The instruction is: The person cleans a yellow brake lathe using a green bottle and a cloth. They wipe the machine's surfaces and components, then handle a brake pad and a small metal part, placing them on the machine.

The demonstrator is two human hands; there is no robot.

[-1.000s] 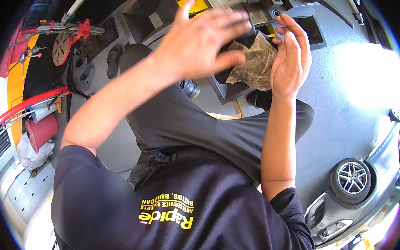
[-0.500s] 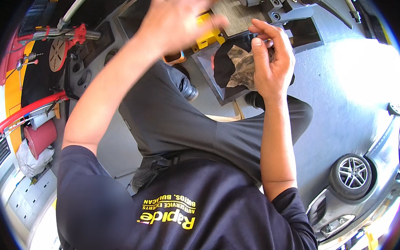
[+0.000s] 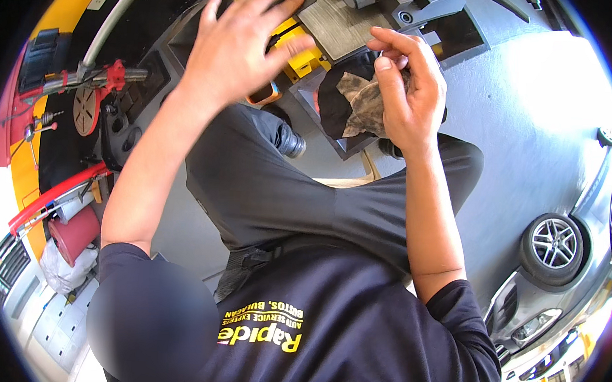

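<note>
A brushed grey metal plate (image 3: 340,28) sits near the top of the head view, with a dark grey machine part (image 3: 433,7) just to its right. A stained tan rag (image 3: 364,115) lies below the plate, bunched on a black cloth (image 3: 332,103) that comes close to the plate's lower edge; both rest over a grey tray (image 3: 349,150), whose corner shows lower still beneath the plate.

The left hand (image 3: 240,48) is to the left of the plate, fingers spread wide and open, with its fingertips near the plate's left edge. The right hand (image 3: 411,86) is below the plate and to its right, over the right part of the rag, fingers curled toward the thumb; I cannot tell whether it grips the rag or anything else.

A yellow part (image 3: 305,62) adjoins the plate at its lower left, and an orange-rimmed thing (image 3: 268,94) lies farther off on that side. Well to the left of the plate are a red drill press (image 3: 8,120) and a dull red bucket (image 3: 76,235). Well to its right and lower is a grey car (image 3: 526,289), one wheel (image 3: 556,248) showing
</note>
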